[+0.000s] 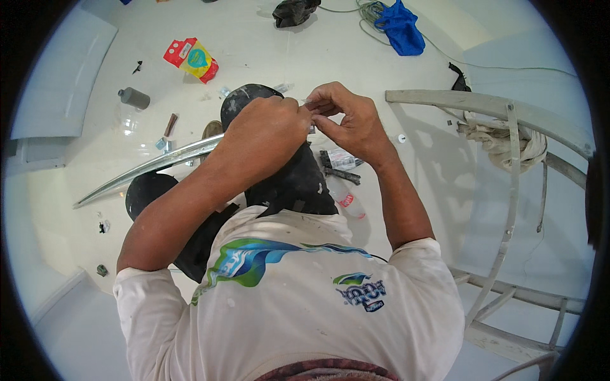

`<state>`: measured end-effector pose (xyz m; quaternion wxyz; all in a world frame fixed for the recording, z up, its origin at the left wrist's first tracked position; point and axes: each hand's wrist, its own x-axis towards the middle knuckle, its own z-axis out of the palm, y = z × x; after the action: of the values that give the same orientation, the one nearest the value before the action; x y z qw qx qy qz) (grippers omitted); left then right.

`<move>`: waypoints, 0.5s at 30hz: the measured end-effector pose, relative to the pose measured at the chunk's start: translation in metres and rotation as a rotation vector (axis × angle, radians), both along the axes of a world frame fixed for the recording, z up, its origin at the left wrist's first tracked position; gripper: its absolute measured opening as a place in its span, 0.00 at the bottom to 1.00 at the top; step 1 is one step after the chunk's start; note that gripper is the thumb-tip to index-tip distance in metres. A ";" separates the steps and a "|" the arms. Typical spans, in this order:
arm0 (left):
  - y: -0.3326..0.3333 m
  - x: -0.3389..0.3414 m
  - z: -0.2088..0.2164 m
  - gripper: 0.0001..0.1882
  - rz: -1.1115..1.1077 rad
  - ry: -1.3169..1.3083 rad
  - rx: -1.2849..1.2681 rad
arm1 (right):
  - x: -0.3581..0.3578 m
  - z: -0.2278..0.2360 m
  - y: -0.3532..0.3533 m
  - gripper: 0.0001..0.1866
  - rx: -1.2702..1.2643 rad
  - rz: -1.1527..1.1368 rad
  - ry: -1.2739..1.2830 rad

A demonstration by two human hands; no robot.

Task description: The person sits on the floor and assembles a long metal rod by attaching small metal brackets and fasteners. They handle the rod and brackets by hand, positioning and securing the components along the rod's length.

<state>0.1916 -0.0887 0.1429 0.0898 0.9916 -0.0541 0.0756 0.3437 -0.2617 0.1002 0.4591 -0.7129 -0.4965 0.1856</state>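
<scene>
A long shiny metal channel (152, 164) runs from the far left across my lap and passes behind my left forearm. My left hand (272, 130) is closed, seemingly round the channel's near-hidden end; a small metallic bit shows between the two hands. My right hand (349, 120) meets it there, thumb and fingers bent in a pinch. Whatever small thing those fingertips hold is too hidden to name. Both hands are above my dark, paint-spotted trouser leg (289, 181).
On the pale floor lie a red and yellow bag (192, 60), a grey cylinder (134, 98), a clear plastic bottle (346, 198) and a black bag (295, 11). A blue bag (401, 28) lies by a coiled cable. At right stands a ladder-like metal frame (511, 171) with cloth (508, 145) beside it.
</scene>
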 end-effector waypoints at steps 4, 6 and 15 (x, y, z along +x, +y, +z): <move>0.008 -0.003 -0.009 0.05 0.026 -0.042 -0.065 | -0.001 -0.005 0.000 0.17 0.021 0.004 0.060; 0.013 -0.003 -0.013 0.06 0.052 -0.060 -0.132 | -0.003 -0.007 0.000 0.17 0.037 0.000 0.079; 0.021 0.005 -0.026 0.05 0.180 -0.055 -0.397 | -0.006 -0.010 -0.003 0.17 0.115 0.003 0.201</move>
<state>0.1964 -0.0676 0.1171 0.2749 0.9528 0.0479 0.1197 0.3378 -0.2648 0.0903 0.5465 -0.6625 -0.4589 0.2278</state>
